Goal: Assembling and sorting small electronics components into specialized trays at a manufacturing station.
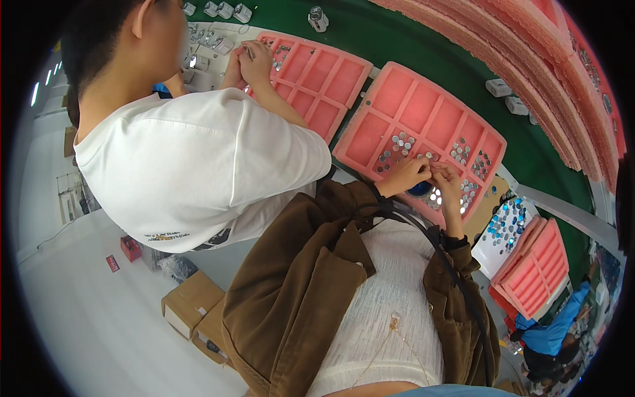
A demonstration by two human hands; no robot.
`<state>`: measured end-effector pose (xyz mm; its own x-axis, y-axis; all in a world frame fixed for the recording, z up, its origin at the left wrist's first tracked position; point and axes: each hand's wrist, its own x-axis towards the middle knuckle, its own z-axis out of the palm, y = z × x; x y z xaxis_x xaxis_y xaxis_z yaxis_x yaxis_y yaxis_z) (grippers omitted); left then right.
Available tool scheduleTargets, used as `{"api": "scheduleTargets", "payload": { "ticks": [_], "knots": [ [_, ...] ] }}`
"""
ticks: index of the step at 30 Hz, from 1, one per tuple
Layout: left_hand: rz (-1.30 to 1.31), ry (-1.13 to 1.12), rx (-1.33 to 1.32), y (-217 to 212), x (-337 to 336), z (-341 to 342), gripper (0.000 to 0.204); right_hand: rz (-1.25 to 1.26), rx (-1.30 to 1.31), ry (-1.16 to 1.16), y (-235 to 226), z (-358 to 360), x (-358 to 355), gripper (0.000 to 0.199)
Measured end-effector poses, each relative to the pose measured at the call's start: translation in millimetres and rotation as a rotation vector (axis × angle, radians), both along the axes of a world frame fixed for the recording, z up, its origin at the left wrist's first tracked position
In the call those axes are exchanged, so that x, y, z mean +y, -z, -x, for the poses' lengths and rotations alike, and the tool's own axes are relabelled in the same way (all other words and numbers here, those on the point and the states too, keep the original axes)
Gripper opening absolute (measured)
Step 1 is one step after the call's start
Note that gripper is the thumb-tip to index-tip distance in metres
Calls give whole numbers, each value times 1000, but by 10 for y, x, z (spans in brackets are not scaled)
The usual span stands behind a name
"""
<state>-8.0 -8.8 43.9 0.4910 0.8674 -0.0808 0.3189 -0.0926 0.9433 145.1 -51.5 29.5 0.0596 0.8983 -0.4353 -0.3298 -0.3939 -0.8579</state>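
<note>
Over the near part of a pink compartmented tray (390, 119), my left hand (409, 176) and my right hand (448, 184) are close together. The fingertips of both are pinched and almost touching. Whatever they hold is too small and too covered by the fingers to name. Just below the fingertips shows a dark blue round thing (419, 189), partly hidden by my hands. Small silvery discs (403, 143) lie in several compartments around them, with more discs (460, 151) in the right-hand ones.
At my left a person in a white shirt (198, 152) holds their hands over another pink tray (317, 69). To the right are a white sheet with blue and silvery discs (506, 225) and stacked pink trays (536, 264). Stacked pink foam sheets (529, 73) stand beyond the green surface (397, 43).
</note>
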Motion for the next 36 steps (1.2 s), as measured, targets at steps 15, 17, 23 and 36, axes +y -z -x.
{"api": "scheduleTargets", "payload": {
  "ticks": [15, 17, 23, 36],
  "knots": [
    [63, -233, -13, 80, 23, 20, 16, -56, 2, 276, -120, -150, -26, 14],
    [11, -224, 47, 119, 37, 54, 18, -32, -27, 321, -128, -291, -56, 14],
    [-141, 179, 408, 310, -109, -2, 22, -45, -126, 356, -19, -465, -124, 14],
    [-244, 254, 568, 166, -72, -23, 32, -113, -480, 355, 503, -743, 48, 16]
  ]
}}
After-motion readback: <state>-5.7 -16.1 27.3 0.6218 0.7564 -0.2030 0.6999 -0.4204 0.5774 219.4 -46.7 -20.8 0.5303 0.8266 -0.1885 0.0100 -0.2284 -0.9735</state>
